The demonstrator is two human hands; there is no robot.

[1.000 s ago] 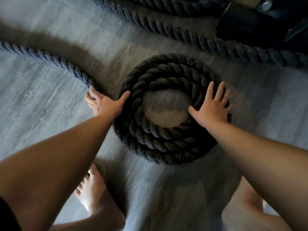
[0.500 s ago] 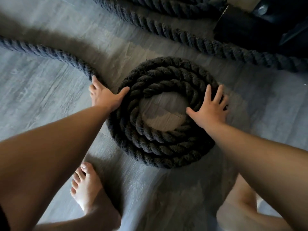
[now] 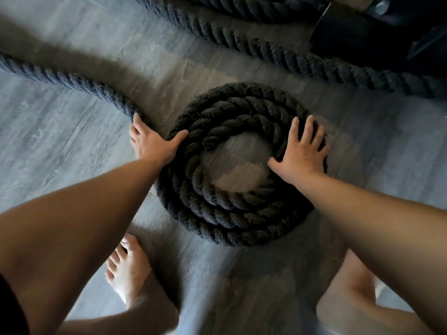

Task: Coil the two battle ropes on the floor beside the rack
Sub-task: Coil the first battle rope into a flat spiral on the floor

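A thick dark battle rope lies in a flat round coil point(image 3: 217, 213) on the grey floor, with bare floor showing in its middle. Its loose tail point(image 3: 72, 79) runs off to the left edge. My left hand point(image 3: 151, 145) presses against the coil's left outer side where the tail joins, fingers spread, thumb on the rope. My right hand point(image 3: 302, 151) lies flat on top of the coil's right side, fingers apart. A second rope point(image 3: 278, 54) stretches uncoiled across the top, from upper middle to the right edge.
A black rack base point(image 3: 377, 32) fills the top right corner. My bare left foot point(image 3: 128, 269) stands just below and left of the coil; my right leg point(image 3: 350, 298) is at the lower right. Grey wood-look floor point(image 3: 60, 141) surrounds everything.
My left hand has slid up along the coil's left side toward the tail. My right hand has stayed on the coil's right side. The coil has shifted slightly.
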